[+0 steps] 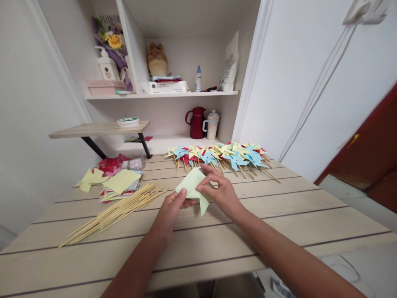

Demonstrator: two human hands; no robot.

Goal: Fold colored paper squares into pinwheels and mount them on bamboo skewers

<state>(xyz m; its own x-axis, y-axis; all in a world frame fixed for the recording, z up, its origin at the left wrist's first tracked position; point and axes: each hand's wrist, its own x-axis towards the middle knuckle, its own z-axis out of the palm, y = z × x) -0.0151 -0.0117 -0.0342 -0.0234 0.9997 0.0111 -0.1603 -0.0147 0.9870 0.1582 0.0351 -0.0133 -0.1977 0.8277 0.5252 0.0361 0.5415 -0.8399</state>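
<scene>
A pale green sheet of paper, partly cut and with a pointed flap hanging down, is held between both hands over the middle of the table. My left hand pinches its lower left edge, thumb on top and fingers beneath. On the right side, my right hand grips the paper between thumb and fingertips. Behind the hands lies a pile of finished paper pinwheels on sticks, in blue, yellow and red. Left of my left hand are a bundle of thin wooden sticks and a stack of coloured paper squares.
Folded yellow paper, red paper pieces and a clear plastic box lie at the left. A small raised shelf stands behind them. At the back are a red jug and a speckled cup.
</scene>
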